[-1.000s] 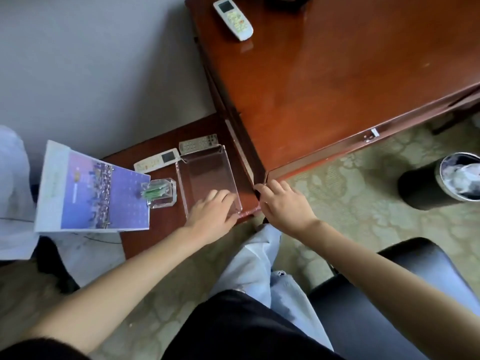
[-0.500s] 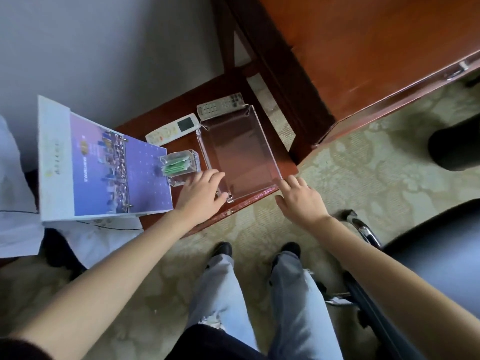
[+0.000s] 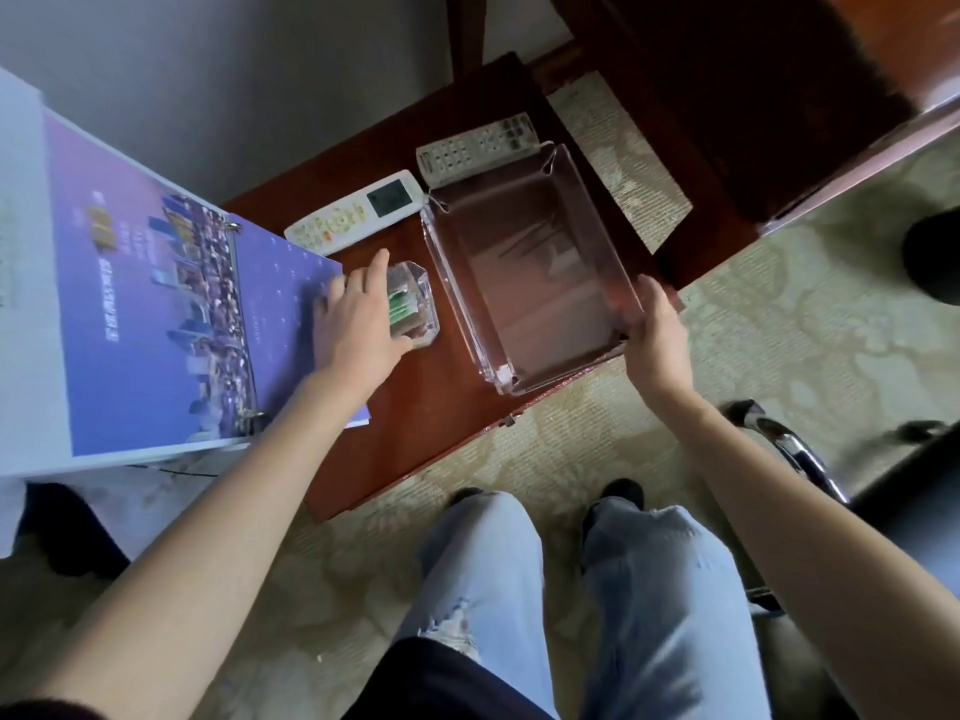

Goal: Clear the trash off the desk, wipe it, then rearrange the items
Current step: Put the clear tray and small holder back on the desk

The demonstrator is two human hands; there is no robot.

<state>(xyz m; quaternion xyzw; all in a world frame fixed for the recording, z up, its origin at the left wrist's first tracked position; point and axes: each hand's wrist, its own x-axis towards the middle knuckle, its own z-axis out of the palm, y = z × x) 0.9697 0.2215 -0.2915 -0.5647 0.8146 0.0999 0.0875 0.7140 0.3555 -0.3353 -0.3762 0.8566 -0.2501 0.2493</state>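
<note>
A clear acrylic tray (image 3: pixel 524 262) sits on a low wooden side table (image 3: pixel 431 407). My right hand (image 3: pixel 652 340) grips the tray's near right wall. To its left stands a small clear holder (image 3: pixel 415 304) with green packets inside. My left hand (image 3: pixel 358 317) lies over the holder's left side, fingers extended along it. Beyond the tray rest a white remote (image 3: pixel 358 213) with a screen and a grey remote (image 3: pixel 478 142). A purple ring binder (image 3: pixel 156 304) lies open at the left, partly under my left hand.
The tall desk (image 3: pixel 779 96) rises at the upper right, its edge over the side table. A black chair (image 3: pixel 909 485) stands at the right. Patterned carpet lies below, with my legs in jeans at the bottom centre. A dark round object (image 3: pixel 935 262) sits at the right edge.
My view dropped from the desk top to the low side table. My left hand left the tray's near edge for the small holder. My right hand moved onto the tray's right wall.
</note>
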